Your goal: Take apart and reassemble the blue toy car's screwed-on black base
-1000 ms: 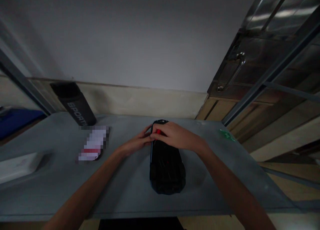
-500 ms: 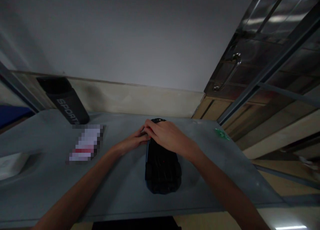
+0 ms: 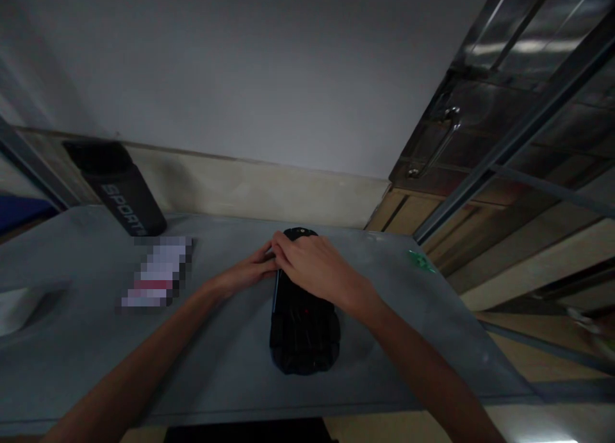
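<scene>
A dark toy car (image 3: 305,331), seemingly turned underside up, lies lengthwise on the grey table, with a tiny red spot on its underside. My left hand (image 3: 243,276) reaches in from the left, its fingertips closed against the car's far left side. Over the car's far half lies my right hand (image 3: 314,267), thumb and fingers pinched together at that same left edge, touching the left fingertips. What sits between the pinched fingers is hidden. The right hand covers part of the car.
On the grey table (image 3: 216,359), a black bottle marked SPORT (image 3: 125,193) stands at the back left. Close to it lies a pixelated flat item (image 3: 161,270). A white object (image 3: 16,308) is at the left edge, a small green piece (image 3: 421,261) at the right.
The whole view has shifted slightly, so things appear a little further left. Both hands stay at the car's far left edge, with barely any change in grip.
</scene>
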A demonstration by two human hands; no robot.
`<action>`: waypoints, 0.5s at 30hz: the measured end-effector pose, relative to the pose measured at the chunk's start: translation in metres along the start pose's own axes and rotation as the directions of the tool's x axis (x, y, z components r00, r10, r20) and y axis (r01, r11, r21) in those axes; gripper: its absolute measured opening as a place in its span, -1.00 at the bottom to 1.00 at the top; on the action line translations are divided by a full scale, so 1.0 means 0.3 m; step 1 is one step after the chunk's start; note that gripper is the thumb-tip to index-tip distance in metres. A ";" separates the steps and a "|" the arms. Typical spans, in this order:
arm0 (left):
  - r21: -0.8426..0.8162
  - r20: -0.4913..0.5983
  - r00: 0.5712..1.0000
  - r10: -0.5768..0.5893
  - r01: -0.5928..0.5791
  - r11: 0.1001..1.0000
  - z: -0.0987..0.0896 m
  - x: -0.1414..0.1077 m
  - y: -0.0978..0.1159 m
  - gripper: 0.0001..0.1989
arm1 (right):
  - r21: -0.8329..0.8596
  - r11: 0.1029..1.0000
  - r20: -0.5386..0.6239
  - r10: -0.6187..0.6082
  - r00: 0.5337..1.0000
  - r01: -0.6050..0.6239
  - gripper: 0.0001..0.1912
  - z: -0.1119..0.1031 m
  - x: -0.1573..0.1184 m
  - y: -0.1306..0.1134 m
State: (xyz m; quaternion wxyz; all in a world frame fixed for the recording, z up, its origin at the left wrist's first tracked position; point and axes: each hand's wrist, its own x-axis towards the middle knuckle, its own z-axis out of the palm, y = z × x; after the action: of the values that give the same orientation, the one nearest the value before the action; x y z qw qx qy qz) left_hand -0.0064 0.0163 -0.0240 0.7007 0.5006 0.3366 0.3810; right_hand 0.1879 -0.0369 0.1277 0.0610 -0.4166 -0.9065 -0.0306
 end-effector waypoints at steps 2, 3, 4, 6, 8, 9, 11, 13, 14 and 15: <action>0.016 0.006 1.000 0.005 -0.005 1.000 -0.006 0.004 -0.007 -0.25 | 0.053 0.998 -0.014 -0.035 0.999 0.035 -0.75 -0.009 -0.002 -0.004; 0.023 0.009 1.000 0.006 -0.007 1.000 -0.009 0.005 -0.009 -0.29 | 0.081 0.995 -0.020 -0.060 0.998 0.062 -0.77 -0.011 -0.002 -0.003; 0.028 0.011 1.000 0.007 -0.007 1.000 -0.012 0.006 -0.011 -0.32 | 0.102 0.991 -0.020 -0.086 0.996 0.087 -0.79 -0.012 -0.002 0.000; 0.043 0.014 1.000 0.005 -0.006 0.999 -0.016 0.004 -0.010 -0.37 | 0.114 0.987 -0.019 -0.115 0.993 0.116 -0.79 -0.009 0.000 0.009; 0.069 0.014 1.000 -0.003 0.002 0.998 -0.017 0.001 -0.008 -0.38 | 0.096 0.990 -0.015 -0.099 0.995 0.100 -0.77 0.000 0.003 0.015; 0.078 0.009 1.000 -0.011 0.010 0.997 -0.017 -0.001 -0.007 -0.36 | 0.083 0.993 -0.015 -0.082 0.997 0.083 -0.76 0.005 0.005 0.015; 0.080 -0.012 1.000 -0.019 0.020 0.997 -0.012 -0.003 -0.002 -0.29 | 0.052 0.998 -0.021 -0.042 0.999 0.043 -0.72 0.013 0.007 0.010; 0.063 -0.034 0.999 -0.017 0.019 0.998 -0.004 -0.007 0.005 -0.19 | 0.030 0.999 -0.034 -0.012 0.999 0.013 -0.68 0.015 0.007 0.003; 0.054 -0.037 0.999 -0.015 0.017 0.998 0.000 -0.009 0.009 -0.16 | 0.028 1.000 -0.042 -0.002 0.999 0.003 -0.67 0.014 0.005 0.001; 0.050 -0.036 0.999 -0.013 0.015 0.999 0.003 -0.012 0.014 -0.13 | 0.035 0.999 -0.047 0.000 0.999 0.001 -0.68 0.012 0.003 0.000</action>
State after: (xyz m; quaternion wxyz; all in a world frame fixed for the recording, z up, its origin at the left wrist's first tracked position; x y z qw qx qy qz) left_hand -0.0084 0.0136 -0.0194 0.6843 0.5089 0.3622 0.3762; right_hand 0.1870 -0.0357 0.1243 0.0897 -0.4143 -0.9054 -0.0244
